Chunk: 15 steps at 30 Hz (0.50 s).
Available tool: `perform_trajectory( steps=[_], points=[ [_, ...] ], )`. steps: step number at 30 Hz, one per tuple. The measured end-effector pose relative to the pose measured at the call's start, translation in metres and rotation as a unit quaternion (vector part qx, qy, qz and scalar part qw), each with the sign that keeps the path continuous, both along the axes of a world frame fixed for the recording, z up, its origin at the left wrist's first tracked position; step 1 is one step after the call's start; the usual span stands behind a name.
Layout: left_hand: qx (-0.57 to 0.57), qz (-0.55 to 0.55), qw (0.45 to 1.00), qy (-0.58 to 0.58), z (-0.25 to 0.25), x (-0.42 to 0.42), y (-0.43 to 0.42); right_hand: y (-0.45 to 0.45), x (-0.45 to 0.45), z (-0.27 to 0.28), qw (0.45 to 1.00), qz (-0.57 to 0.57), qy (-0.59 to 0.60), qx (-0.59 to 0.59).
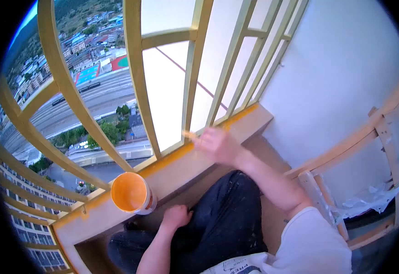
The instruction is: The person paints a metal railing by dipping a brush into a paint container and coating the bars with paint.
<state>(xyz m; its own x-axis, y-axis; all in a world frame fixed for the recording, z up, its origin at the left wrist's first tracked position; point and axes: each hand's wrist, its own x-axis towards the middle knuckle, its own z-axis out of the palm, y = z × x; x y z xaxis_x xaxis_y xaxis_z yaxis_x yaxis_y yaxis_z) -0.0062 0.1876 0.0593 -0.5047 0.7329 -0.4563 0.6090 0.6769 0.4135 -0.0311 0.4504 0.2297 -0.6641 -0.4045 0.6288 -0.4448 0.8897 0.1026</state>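
Note:
My right hand (217, 145) is closed round a small paint brush (191, 135), whose tip is at the foot of a yellow railing bar (190, 91), above the ledge. Orange paint edges the ledge (181, 165) along the base of the bars. A white bucket (134, 193) with orange paint inside stands upright on the ledge, to the left of the brush. My left hand (177, 216) rests by my leg, just right of and below the bucket, fingers curled in; what it holds, if anything, is hidden.
A white wall (327, 68) rises on the right. A wooden frame (345, 141) with torn plastic sheeting (375, 203) leans there. Beyond the railing, far below, are buildings, roads and rail tracks (94, 98). My crossed legs (227, 214) are below the ledge.

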Motion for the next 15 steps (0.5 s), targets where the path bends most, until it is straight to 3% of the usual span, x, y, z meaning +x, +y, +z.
perform_trajectory(
  steps=[2, 3, 4, 5, 7, 8, 15],
  points=[
    [-0.006, -0.010, 1.000, -0.002, 0.000, -0.001, 0.003, 0.018, -0.007, 0.045, 0.991, -0.084, 0.088, 0.059],
    [-0.006, -0.017, 1.000, 0.001, 0.002, -0.002, 0.004, 0.012, -0.010, 0.081, 0.981, -0.065, 0.180, 0.026],
    [-0.003, -0.016, 1.000, -0.006, 0.003, -0.003, 0.005, 0.007, -0.011, 0.104, 0.976, -0.004, 0.210, -0.047],
    [-0.002, -0.010, 1.000, -0.012, 0.006, -0.004, 0.005, -0.011, -0.006, 0.123, 0.974, -0.030, 0.216, -0.054],
    [0.011, -0.013, 1.000, -0.013, 0.007, -0.005, 0.004, -0.060, 0.003, 0.126, 0.963, 0.068, 0.014, -0.261],
    [0.019, -0.007, 1.000, -0.014, 0.005, -0.004, 0.003, -0.080, 0.007, 0.117, 0.928, 0.141, -0.098, -0.331],
    [0.050, 0.019, 0.999, -0.004, 0.007, -0.002, -0.002, -0.183, -0.037, 0.035, 0.945, 0.137, -0.218, -0.200]
  ],
)
